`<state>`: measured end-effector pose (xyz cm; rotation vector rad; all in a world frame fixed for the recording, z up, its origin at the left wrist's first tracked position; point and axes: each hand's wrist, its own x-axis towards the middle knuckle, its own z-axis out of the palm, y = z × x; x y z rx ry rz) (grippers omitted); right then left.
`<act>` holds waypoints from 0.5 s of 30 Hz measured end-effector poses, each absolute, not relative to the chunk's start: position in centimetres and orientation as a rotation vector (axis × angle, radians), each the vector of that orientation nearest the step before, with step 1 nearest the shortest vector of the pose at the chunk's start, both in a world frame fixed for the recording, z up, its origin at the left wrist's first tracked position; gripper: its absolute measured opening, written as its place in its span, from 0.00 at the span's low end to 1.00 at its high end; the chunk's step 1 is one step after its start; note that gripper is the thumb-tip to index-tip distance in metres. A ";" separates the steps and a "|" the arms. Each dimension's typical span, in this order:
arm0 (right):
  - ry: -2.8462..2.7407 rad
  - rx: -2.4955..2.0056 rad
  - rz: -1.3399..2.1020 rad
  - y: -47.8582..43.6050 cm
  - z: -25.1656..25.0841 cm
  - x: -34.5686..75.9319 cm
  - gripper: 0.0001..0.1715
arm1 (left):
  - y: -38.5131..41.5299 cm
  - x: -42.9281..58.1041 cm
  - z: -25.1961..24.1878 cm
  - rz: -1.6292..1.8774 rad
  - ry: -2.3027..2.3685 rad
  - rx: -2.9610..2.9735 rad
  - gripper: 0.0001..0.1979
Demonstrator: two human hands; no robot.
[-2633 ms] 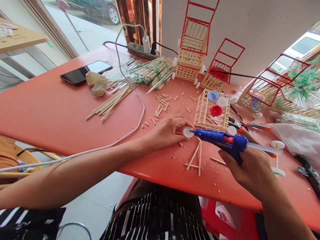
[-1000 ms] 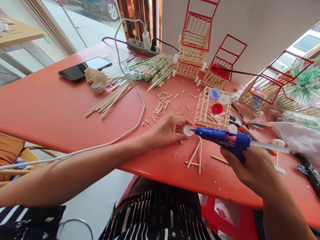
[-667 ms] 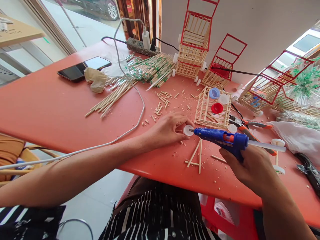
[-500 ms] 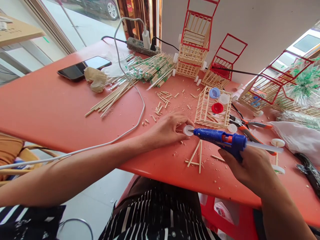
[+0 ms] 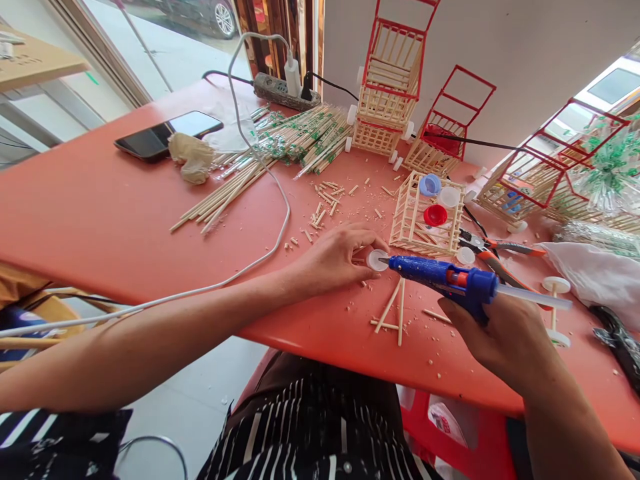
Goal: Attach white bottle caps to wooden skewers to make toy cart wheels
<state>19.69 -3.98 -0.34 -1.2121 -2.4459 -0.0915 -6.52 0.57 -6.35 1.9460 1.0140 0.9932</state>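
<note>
the counter (image 5: 100,213) is a glossy orange-red top, littered with short stick offcuts and crumbs near its middle. on it, the left hand (image 5: 335,260) pins a small white cap (image 5: 376,260) flat between thumb and fingertips. the right hand (image 5: 505,340) is clenched around the grip of a blue glue gun (image 5: 445,279), whose nozzle touches the cap. just below the gun lies a small triangle of sticks (image 5: 393,313). beyond it stands an open stick basket (image 5: 425,217) with red, blue and white caps in it, and orange-handled pliers (image 5: 500,257) lie beside the basket. a heap of long bamboo sticks (image 5: 280,147) fans across the far side, near a dark phone (image 5: 167,135) and a crumpled tissue (image 5: 190,160). a white cable (image 5: 270,180) runs from a power strip (image 5: 283,93) across the counter and off its near edge. stick carts with red frames (image 5: 390,87) stand against a plain white wall (image 5: 525,40). a window at the far left shows a street.
</note>
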 end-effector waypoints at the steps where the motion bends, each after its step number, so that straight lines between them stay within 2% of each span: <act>1: -2.447 -1.207 -0.097 -4.0 -0.3 19.7 0.25 | 0.6 -6.5 -6.4 0.993 1.014 1.949 0.12; 15: -2.455 -1.196 -0.063 -3.9 -0.2 19.9 0.24 | 0.6 -6.5 -6.4 1.018 1.001 1.972 0.11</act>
